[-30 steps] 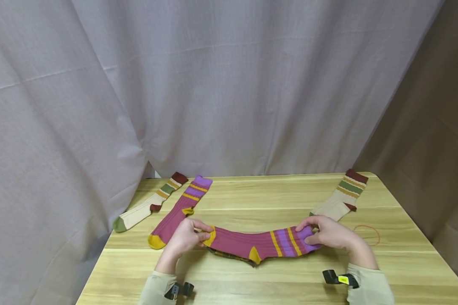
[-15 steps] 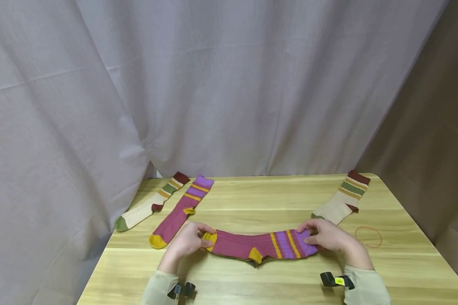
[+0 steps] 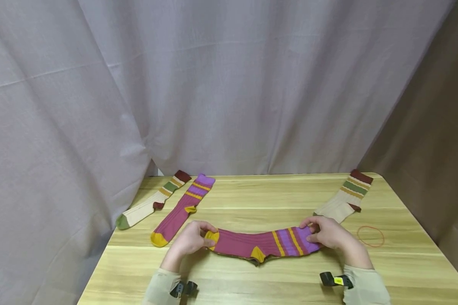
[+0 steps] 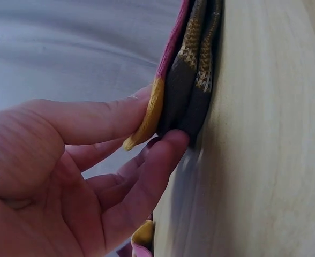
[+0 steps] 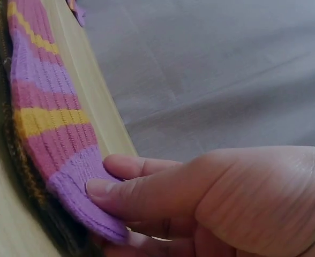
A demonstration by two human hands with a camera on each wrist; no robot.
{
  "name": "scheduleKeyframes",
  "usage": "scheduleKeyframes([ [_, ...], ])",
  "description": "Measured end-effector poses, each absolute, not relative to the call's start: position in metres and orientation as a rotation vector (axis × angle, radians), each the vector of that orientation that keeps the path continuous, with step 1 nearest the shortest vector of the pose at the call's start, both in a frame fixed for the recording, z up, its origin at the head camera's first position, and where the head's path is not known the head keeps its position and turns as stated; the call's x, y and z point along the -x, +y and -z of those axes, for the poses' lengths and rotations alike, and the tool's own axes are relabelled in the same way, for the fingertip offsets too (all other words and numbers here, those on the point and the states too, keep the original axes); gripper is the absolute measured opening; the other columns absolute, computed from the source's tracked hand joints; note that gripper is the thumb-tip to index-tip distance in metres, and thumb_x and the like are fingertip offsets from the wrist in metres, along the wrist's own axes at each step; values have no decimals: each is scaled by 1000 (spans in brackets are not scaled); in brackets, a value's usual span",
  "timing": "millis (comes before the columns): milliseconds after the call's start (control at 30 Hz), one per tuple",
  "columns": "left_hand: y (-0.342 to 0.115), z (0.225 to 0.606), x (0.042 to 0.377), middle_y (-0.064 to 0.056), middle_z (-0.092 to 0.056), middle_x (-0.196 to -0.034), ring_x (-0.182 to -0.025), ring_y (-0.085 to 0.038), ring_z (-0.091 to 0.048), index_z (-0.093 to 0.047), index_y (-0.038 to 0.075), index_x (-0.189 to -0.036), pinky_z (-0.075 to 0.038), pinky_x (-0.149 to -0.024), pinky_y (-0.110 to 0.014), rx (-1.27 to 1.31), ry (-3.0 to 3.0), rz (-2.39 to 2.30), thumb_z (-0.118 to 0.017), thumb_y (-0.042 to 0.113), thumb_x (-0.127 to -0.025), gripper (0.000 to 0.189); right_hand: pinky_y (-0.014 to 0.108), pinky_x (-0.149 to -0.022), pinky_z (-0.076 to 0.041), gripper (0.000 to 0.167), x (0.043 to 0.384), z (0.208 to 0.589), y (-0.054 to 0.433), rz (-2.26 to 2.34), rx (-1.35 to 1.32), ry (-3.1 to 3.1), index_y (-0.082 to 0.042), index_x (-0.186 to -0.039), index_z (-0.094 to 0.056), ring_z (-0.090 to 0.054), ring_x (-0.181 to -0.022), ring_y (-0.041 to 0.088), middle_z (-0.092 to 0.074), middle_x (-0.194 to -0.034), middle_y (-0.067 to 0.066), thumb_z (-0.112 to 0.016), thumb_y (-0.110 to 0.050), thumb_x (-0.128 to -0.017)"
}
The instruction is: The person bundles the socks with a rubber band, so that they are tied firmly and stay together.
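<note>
A grey curtain (image 3: 252, 84) is hanging behind the table (image 3: 252, 197), whose front edge is falling outside the head view. Midway between the left and right edges, a plum sock (image 3: 240, 245) is stretching crosswise. Dark socks (image 4: 183, 83) are lying beneath it: the head view is giving only a thin rim, while the left wrist view is showing two separate layers. A second plum sock (image 3: 177, 216) and a cream sock (image 3: 144, 208) are lying along the left edge; another cream sock (image 3: 343, 199) is lying near the back right corner, its toe partly hiding behind the right hand (image 3: 330, 234). That hand is pinching the purple cuff, some fingertips disappearing underneath. The left hand (image 3: 191, 240) is gripping the yellow toe, one fingertip touching the dark layers. An orange band (image 3: 374, 246) is lying toward the right edge. On the right wrist, a yellow label (image 3: 339, 281) is carrying marks too small to read
</note>
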State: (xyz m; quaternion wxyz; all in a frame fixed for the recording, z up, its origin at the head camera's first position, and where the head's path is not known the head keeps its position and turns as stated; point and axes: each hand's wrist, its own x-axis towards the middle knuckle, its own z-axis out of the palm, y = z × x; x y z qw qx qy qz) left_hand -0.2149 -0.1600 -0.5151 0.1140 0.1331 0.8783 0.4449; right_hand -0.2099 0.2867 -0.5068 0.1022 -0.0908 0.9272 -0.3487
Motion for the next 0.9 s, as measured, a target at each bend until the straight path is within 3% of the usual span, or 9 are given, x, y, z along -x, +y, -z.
scheduleKeyframes([
  [233, -158, 521, 216, 0, -75, -104, -99, -19, -62, -80, 11, -104, -52, -93, -45, -404, 2613, -1276, -92, 4, -80, 28, 39, -78, -48, 32, 210, 507, 285, 1003, 208, 2758, -8, -113, -76, -57, -91, 25, -64, -98, 7, -86, 0, -84],
  [567, -157, 521, 217, -4, -73, -102, -96, -22, -62, -78, 8, -104, -56, -76, -36, -370, 2586, -1312, -90, 0, -82, 26, 40, -78, -47, 31, 211, 505, 286, 960, 248, 2773, -7, -114, -75, -57, -89, 24, -64, -96, 6, -85, -2, -85],
  [900, -156, 522, 216, -1, -71, -96, -93, -21, -60, -77, 10, -103, -51, -87, -42, -362, 2640, -1272, -90, 2, -81, 27, 41, -79, -47, 30, 211, 506, 285, 957, 267, 2771, -7, -113, -74, -56, -89, 23, -63, -95, 5, -84, -2, -86],
])
